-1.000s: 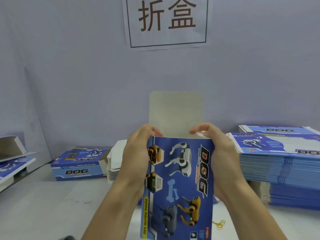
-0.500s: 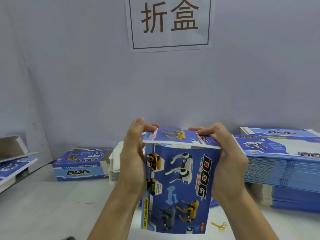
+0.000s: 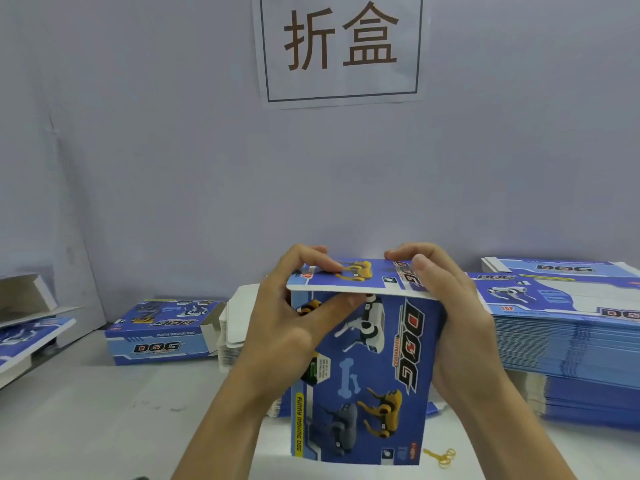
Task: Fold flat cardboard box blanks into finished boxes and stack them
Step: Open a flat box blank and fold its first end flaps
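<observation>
Closing top flap (image 3: 360, 276) on upright box (image 3: 367, 372); both hands, left (image 3: 291, 317) & right (image 3: 446, 306), gripping it. Next, prob.: tucking flap in, then stacking w/ finished box (image 3: 162, 332).

Both hands, left hand (image 3: 277, 327) and right hand (image 3: 453, 306), gripped the upright box (image 3: 367, 368) at centre, blocking the middle of the table (image 3: 104, 427). Tall stack of flat blanks (image 3: 571, 344) walled off the right side, just beside the right hand. Behind the left hand a white card pile (image 3: 235, 327) sat close, with a finished box (image 3: 159, 334) next to it further left. More cardboard pieces (image 3: 24, 323) crowded the far left edge. Bare tabletop lay open front-left, between forearm and left edge. Yellow rubber bands (image 3: 441, 457) lay on the table near the box's lower right corner. Wall (image 3: 173, 168) closed the back.
</observation>
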The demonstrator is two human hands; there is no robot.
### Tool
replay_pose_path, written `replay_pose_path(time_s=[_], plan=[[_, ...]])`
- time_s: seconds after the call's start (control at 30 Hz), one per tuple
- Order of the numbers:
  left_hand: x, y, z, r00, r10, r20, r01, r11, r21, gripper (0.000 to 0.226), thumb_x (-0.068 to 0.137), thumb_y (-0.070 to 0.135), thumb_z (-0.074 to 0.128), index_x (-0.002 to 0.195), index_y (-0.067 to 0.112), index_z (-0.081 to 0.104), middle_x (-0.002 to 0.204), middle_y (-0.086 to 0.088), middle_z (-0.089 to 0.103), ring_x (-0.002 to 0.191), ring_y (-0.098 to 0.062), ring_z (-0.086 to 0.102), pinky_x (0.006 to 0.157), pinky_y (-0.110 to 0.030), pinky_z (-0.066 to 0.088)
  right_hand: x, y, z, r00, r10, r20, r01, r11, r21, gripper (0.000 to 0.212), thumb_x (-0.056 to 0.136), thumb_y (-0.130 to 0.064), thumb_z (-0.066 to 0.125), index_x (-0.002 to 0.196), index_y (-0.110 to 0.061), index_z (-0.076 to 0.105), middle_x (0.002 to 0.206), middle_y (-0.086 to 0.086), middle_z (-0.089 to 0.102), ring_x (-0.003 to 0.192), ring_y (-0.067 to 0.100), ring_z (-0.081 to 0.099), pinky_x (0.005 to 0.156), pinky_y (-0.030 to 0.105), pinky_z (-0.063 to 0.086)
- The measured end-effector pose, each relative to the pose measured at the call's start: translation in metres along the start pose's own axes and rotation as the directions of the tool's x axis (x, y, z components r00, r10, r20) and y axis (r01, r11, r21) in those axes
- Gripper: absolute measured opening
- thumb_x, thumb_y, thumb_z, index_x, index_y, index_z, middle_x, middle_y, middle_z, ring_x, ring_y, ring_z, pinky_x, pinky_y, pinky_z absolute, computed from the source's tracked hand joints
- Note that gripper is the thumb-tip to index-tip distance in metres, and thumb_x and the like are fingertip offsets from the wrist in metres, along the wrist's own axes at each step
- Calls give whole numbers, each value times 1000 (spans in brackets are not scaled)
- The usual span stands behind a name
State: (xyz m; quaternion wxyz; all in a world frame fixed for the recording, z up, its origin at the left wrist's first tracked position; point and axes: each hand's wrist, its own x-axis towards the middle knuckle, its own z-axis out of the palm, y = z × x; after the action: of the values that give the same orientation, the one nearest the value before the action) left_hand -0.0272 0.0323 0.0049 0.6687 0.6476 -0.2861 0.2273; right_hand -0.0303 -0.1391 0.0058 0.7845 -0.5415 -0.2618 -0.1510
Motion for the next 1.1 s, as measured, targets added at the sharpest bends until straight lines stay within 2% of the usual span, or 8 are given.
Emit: replay_pose_path(time_s=[0.07, 0.13, 0.33, 0.53, 0.7, 0.87, 0.93, 1.1], plan=[[1, -2, 1, 1000, 2, -23, -2, 1000, -14, 24, 72, 32, 80, 89, 24, 65, 109, 21, 66, 125, -20, 59, 84, -31, 59, -1, 1, -1, 996, 9, 88, -7, 1000, -23, 30, 78, -44, 66, 99, -23, 67, 91, 21, 69, 77, 33, 73, 61, 37, 59], [0, -2, 0, 1000, -7, -29, 6, 1000, -18, 25, 73, 35, 84, 87, 25, 65, 109, 21, 65, 128, -21, 56, 86, -34, 59, 0, 1, -1, 996, -8, 94, 14, 997, -71, 30, 73, -45, 68, 98, -28, 68, 87, 12, 72, 74, 32, 74, 57, 34, 58], [-4, 5, 2, 994, -113, -11, 111, 990, -89, 53, 53, 79, 76, 86, 38, 67, 130, 16, 58, 119, -29, 63, 78, -55, 60, 1, 0, -4, 998, -69, 16, 70, 992, -101, 26, 71, -45, 66, 91, -29, 67, 89, -4, 75, 71, 26, 75, 50, 33, 58], [-1, 7, 3, 999, -32, -6, 31, 996, -80, 25, 79, 50, 72, 96, 33, 65, 117, 18, 64, 106, -20, 71, 66, -34, 62, 1, 1, -7, 996, -73, 47, 78, 991, -111, 32, 75, -46, 68, 101, -28, 64, 88, -5, 74, 71, 26, 75, 53, 33, 58], [-2, 6, 0, 1000, 21, 18, -20, 997, -69, 25, 86, 40, 64, 108, 29, 61, 110, 19, 70, 101, -18, 73, 62, -36, 63, -1, -3, -10, 986, -162, 24, 164, 963, -214, 45, 74, -52, 75, 109, -26, 66, 98, -3, 76, 85, 36, 75, 87, 52, 54], [0, 0, 3, 996, 13, -89, -22, 995, -97, 14, 83, 46, 69, 91, 35, 67, 125, 12, 63, 109, -28, 69, 68, -38, 63, 0, -6, 4, 961, -277, -20, 260, 923, -284, 29, 87, -38, 69, 101, -13, 65, 97, -15, 74, 85, 17, 76, 61, 29, 62], [1, 1, 4, 993, 8, -122, -21, 994, -104, 14, 81, 47, 67, 87, 34, 66, 126, 12, 63, 107, -26, 70, 66, -38, 62, -1, -4, 6, 961, -275, -20, 259, 927, -271, 23, 88, -29, 64, 99, -10, 63, 96, -13, 73, 83, 17, 76, 59, 28, 61], [2, 4, 12, 986, -21, -162, 16, 999, -35, 45, 80, 71, 61, 94, 27, 61, 93, -10, 69, 85, -53, 62, 64, -71, 52, -4, -1, 2, 992, -125, 9, 125, 981, -151, 24, 93, -38, 56, 103, -20, 65, 101, 12, 70, 84, 32, 74, 61, 34, 59]])
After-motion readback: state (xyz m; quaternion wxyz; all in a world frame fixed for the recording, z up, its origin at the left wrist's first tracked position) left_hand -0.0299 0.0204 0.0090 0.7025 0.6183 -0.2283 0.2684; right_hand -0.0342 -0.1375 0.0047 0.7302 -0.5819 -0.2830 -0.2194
